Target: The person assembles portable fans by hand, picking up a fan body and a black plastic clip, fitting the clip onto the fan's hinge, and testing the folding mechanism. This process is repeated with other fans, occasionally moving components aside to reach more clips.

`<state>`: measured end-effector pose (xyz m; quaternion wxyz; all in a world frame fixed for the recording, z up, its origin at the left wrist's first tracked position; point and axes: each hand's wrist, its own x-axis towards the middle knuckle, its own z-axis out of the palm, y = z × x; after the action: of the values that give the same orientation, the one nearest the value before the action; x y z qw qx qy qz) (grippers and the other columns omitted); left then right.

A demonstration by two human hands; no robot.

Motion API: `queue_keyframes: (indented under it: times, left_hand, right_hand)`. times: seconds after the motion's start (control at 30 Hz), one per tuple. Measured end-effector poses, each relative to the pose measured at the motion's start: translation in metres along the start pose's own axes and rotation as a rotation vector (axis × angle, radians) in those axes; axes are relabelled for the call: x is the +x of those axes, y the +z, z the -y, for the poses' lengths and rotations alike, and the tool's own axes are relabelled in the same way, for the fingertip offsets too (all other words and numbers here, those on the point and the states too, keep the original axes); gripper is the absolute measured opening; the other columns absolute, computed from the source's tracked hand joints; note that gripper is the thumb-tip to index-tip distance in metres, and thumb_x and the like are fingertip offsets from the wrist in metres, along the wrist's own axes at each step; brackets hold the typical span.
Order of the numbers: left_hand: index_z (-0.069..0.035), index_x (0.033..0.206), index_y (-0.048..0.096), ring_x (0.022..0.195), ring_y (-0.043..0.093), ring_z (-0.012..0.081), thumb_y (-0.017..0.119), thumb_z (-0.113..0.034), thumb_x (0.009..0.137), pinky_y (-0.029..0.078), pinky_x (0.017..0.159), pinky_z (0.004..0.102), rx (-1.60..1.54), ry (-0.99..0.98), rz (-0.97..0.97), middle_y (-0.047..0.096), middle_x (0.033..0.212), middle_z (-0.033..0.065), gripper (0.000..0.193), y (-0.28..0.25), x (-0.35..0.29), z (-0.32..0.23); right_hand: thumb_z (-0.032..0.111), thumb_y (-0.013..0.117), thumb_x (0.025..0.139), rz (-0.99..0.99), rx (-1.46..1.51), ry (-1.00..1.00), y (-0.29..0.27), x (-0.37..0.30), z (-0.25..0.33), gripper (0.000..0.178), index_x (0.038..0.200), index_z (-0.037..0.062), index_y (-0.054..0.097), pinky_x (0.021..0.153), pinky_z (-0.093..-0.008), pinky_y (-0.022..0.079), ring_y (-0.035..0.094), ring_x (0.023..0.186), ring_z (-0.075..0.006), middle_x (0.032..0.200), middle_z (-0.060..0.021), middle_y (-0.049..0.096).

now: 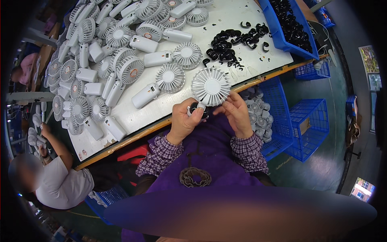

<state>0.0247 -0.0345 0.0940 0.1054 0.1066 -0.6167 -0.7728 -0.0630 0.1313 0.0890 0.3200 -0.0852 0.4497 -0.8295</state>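
One white fan between both hands' fingers

Shiny green floor, wood-edged white worktable, red seat, grey wall, bright windows at right

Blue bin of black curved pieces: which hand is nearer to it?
Right. In view, the right hand is by the handheld fan, below-left of the blue bin; the left hand, at the fan's lower end, is farther left.

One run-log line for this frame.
left hand: gripping handheld white fan below head | right hand: at its rim, contact unclear | tabletop: piled white fans, loose black pieces | blue tray: black pieces
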Motion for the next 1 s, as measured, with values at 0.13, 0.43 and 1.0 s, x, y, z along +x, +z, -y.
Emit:
queue_keyframes:
  times: [0.13,0.43,1.0]
  left_hand:
    - [-0.002,0.083,0.053,0.039,0.051,0.0183,0.03,-0.051,0.096,0.044,0.039,0.0287,-0.737,-0.534,0.307,0.054,0.053,0.0115,0.056,0.008,0.01,0.013]
    - [0.004,0.105,0.052,0.053,0.05,0.0102,0.034,-0.052,0.095,0.036,0.037,0.022,-0.742,-0.616,0.404,0.052,0.069,0.0041,0.06,0.016,-0.003,0.013]
    - [0.002,0.108,0.057,0.055,0.057,0.0126,0.049,-0.028,0.092,0.041,0.041,0.0208,-0.342,-0.699,0.607,0.065,0.074,0.0117,0.035,0.018,0.009,-0.031]
  right_hand:
    - [0.014,0.073,0.077,0.17,0.186,-0.118,0.008,0.02,0.008,0.081,0.141,-0.0017,0.025,0.1,-0.0363,0.043,0.052,0.116,-0.0237,0.125,-0.013,0.051]
    - [0.015,0.071,0.081,-0.184,-0.176,-0.144,0.026,0.044,0.023,0.042,0.115,-0.0005,0.052,0.082,-0.0255,0.046,0.058,0.093,-0.0113,0.104,-0.0067,0.061]
    - [0.02,0.056,0.087,-0.016,0.345,-0.124,0.001,-0.028,-0.008,0.047,0.126,-0.0033,0.044,0.087,-0.0405,0.049,0.059,0.101,-0.0277,0.112,-0.0174,0.057]
